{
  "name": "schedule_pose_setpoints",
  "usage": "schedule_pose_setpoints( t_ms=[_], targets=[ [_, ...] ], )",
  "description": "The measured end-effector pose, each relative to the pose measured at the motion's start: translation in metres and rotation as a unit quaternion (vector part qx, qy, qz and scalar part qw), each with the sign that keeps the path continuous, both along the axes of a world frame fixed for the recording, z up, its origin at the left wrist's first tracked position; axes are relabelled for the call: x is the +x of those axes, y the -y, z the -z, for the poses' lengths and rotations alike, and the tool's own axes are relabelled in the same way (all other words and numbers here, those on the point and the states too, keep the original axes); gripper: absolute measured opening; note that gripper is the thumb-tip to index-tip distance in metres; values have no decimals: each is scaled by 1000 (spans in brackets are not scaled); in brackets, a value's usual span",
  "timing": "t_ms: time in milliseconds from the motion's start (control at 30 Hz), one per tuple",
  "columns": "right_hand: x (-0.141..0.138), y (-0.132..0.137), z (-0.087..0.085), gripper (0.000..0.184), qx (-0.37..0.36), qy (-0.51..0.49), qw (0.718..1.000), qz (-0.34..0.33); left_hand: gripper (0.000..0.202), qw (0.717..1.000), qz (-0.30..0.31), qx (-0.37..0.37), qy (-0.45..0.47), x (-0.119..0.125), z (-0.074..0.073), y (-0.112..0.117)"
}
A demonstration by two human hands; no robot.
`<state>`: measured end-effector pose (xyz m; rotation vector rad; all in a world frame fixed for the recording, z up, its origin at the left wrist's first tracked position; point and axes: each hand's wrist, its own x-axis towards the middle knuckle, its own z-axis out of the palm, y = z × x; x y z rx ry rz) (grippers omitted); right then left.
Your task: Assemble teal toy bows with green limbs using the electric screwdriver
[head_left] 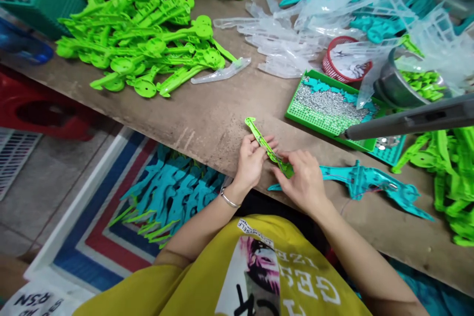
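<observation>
Between my two hands, just above the table's front edge, is a long, thin lime-green plastic part with small fittings along its inside. My left hand grips it near the middle, fingers curled around from below. My right hand pinches its lower, wider end, covering some of that end. To the right, partly behind my right hand, a teal plastic body piece with thin wires lies on the table, and its narrow tip pokes out on the left side of that hand.
A lime-green part pile covers the back left, with clear plastic pieces behind. A green tray of small metal pieces, a red basket and a metal bowl stand right. A grey tool juts in. Teal pieces lie below left.
</observation>
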<state>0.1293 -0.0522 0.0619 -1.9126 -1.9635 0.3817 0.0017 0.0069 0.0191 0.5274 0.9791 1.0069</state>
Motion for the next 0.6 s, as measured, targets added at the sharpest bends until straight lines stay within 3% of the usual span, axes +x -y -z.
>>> schedule_pose_setpoints(
  t_ms=[133,267,467,600],
  targets=[
    [-8,13,1,14,50,97,994,16,36,1000,-3,6,-5,1,1,1],
    [-8,18,2,14,54,88,995,12,36,1000,-4,7,-9,1,-2,2],
    [-8,21,12,15,69,54,996,10,72,998,59,29,-23,1,-6,8],
    [-7,23,11,16,79,73,994,3,81,995,71,51,-40,2,-2,9]
  ],
)
